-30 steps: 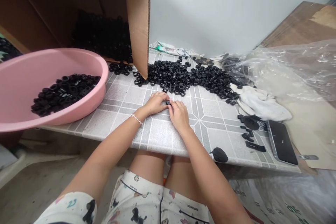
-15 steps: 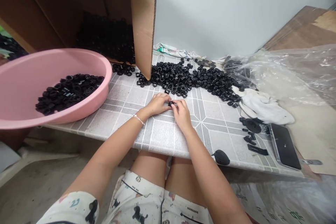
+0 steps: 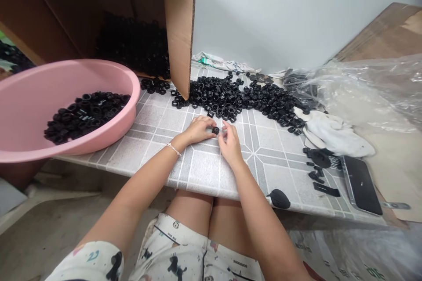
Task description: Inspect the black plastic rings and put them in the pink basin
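Over my lap in printed shorts (image 3: 171, 250), the table (image 3: 204, 167) begins, its covering grey with white crossing lines. A rounded black object (image 3: 280, 199) sits at the near edge to my right. Farther right lie a black strip (image 3: 326, 189) and, just beyond it, a phone (image 3: 361, 184) lying flat. To my left a pink basin (image 3: 121, 131) takes up the table's end, with a pile of black pieces (image 3: 85, 116) inside. A crumpled white cloth (image 3: 336, 134) lies past the phone. Across the middle spreads a long heap of black parts (image 3: 217, 94), with a cardboard box (image 3: 180, 26) standing at its left and clear plastic sheeting (image 3: 379, 83) at its right. A pale wall (image 3: 257, 13) closes off the back.

Both my forearms slant inward from the table's near edge, a thin bracelet (image 3: 173, 149) around my left wrist. My left hand (image 3: 199, 129) curls low, thumb and fingers closed around a small black part (image 3: 215, 130), just short of the heap. My right hand (image 3: 230, 144) is just beside it, thumb and forefinger parted; whether anything tiny sits between them I cannot tell.
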Tool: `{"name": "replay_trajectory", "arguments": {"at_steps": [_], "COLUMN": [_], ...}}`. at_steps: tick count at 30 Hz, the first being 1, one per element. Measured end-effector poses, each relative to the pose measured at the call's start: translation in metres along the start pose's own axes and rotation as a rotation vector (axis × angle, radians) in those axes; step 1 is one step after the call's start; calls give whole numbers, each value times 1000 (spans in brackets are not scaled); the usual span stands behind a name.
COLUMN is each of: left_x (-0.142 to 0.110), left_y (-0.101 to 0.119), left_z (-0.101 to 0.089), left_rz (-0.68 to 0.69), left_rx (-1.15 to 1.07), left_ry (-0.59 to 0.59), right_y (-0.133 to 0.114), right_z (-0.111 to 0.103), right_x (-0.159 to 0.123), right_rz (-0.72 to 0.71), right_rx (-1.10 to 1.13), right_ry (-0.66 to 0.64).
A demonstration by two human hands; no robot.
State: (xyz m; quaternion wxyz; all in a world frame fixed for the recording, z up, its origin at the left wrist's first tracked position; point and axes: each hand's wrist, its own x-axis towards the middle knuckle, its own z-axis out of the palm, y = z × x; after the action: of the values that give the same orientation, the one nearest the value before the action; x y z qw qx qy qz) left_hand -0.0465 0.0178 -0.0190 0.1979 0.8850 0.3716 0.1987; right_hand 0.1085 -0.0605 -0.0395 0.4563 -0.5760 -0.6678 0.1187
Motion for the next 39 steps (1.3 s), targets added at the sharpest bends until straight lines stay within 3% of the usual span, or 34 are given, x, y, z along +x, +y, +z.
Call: {"name": "replay_trajectory", "arguments": {"at_steps": [8,16,21,29,39], "left_x": [0,1,2,1,1], "left_y": [2,0,-2,7,7], "left_z": [-2,-1,1,-2,-1], "left_rz": [-6,4,13,-20,-46], "left_rx": [-1,3,4,-45,-25], "left_ry": [-18,-14,-3,4,17], "right_y": [6,7,6,-14,-20], "right_z": [-6,-6,-3,-5,9], "right_x": [-1,0,-2,-7,5], "right_rz": [135,115,17,-153,-227], "right_rx": [139,117,34,-397,-382], "right_ry": [35,9,-62,-194,-254]}}
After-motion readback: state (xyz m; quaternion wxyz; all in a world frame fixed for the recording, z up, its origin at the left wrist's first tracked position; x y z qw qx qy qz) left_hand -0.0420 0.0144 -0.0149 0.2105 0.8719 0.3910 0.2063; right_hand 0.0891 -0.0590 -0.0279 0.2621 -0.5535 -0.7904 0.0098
